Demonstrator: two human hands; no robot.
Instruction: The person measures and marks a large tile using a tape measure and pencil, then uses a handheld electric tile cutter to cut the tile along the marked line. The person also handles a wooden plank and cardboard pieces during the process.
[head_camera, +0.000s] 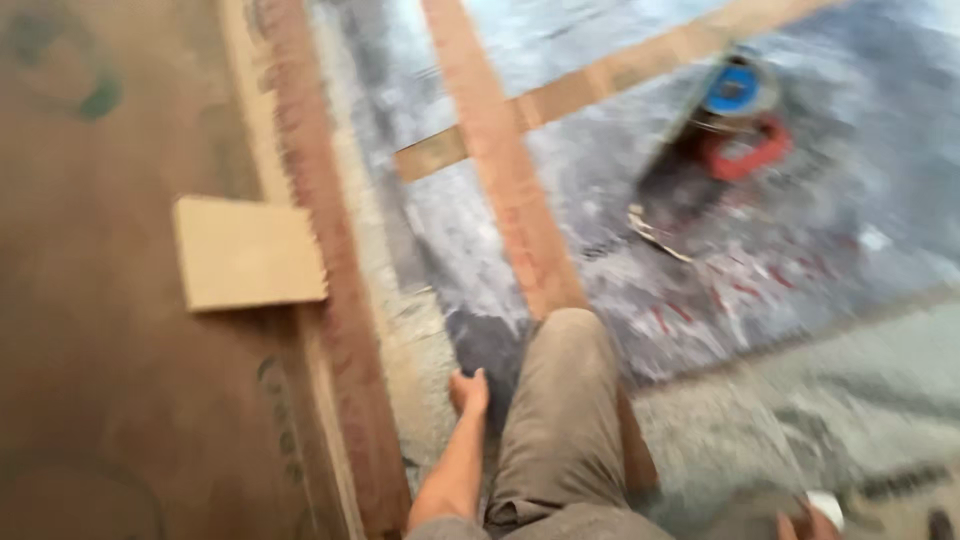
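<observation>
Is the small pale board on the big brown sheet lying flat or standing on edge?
Flat: the small pale board shows its broad face, resting on the brown sheet.

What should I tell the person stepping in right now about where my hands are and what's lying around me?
Left hand: empty as far as the blur shows, hanging beside the bent knee, touching nothing.
Right hand: at the bottom edge, mostly cut off, with a small white object at the fingers; grip unclear.
Nearby: large brown board on the left, a small light wooden block on it. Two long wooden strips cross on the grey floor ahead. A power tool with a blue disc and red handle lies further off.
Done or left: cannot be told.
</observation>
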